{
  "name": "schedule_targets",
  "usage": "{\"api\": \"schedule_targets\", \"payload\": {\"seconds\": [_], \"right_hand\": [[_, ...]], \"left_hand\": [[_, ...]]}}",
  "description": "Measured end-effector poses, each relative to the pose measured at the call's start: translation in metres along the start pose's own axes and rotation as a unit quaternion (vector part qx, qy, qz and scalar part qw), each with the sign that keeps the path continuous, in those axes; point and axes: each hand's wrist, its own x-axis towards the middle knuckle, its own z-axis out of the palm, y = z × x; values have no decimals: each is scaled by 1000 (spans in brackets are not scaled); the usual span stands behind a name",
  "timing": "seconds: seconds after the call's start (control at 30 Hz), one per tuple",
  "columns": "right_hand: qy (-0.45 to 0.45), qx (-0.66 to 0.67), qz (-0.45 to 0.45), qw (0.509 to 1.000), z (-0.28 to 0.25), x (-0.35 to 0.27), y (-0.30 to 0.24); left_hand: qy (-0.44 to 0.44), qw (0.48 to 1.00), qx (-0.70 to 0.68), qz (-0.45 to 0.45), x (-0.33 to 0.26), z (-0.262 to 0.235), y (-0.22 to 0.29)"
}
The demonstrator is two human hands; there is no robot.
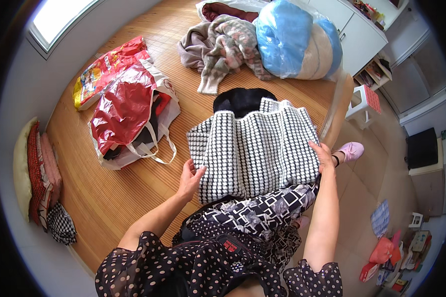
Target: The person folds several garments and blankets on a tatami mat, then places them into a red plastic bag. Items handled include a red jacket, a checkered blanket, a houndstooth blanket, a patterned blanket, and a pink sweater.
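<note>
A black-and-white checked knit garment (pixel 262 148) lies over my lap and the wooden platform, its body rippled in soft upright folds. At its lower left edge, my left hand (pixel 187 180) has the thumb over the fabric and the fingers along the side, holding it loosely. My right hand (pixel 323 156) grips the opposite edge, with fingertips on top of the knit. Fingers under the cloth are partly hidden on both sides. Behind the garment sits a dark black cloth item (pixel 243 99), partly covered by it.
A red-and-white bag (pixel 126 111) of clothes and a red-yellow package (pixel 111 69) lie left. Beyond are a patterned grey-pink sweater (pixel 228 49) and a plastic-wrapped blue bundle (pixel 287 39). Folded cushions (pixel 32 173) lean by the wall. A white stool (pixel 362 105) stands past the platform's right edge.
</note>
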Motion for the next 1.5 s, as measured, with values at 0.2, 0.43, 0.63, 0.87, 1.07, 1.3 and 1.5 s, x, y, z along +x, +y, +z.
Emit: {"api": "schedule_targets", "payload": {"seconds": [0.2, 0.43, 0.63, 0.87, 1.07, 1.3, 1.5], "right_hand": [[47, -80, 40, 995, 15, -2, -6], [7, -19, -18, 1000, 27, -21, 3], [-7, 43, -119, 992, 38, -63, -51], [95, -55, -7, 994, 16, -6, 35], [114, -117, -7, 986, 31, -2, 35], [61, -31, 21, 997, 33, -3, 26], [12, -2, 1, 1000, 42, -17, 19]], "left_hand": [[1, 999, 29, 30, 6, 8, -4], [-120, 979, -125, -105, 6, 5, 18], [-105, 975, -190, 46, 28, -37, 71], [-47, 997, -39, -42, 77, -67, -1], [-42, 987, -87, -125, 71, -70, 14], [-87, 993, -15, -75, 61, -59, 32], [-196, 967, -160, -26, 40, -32, 79]]}}
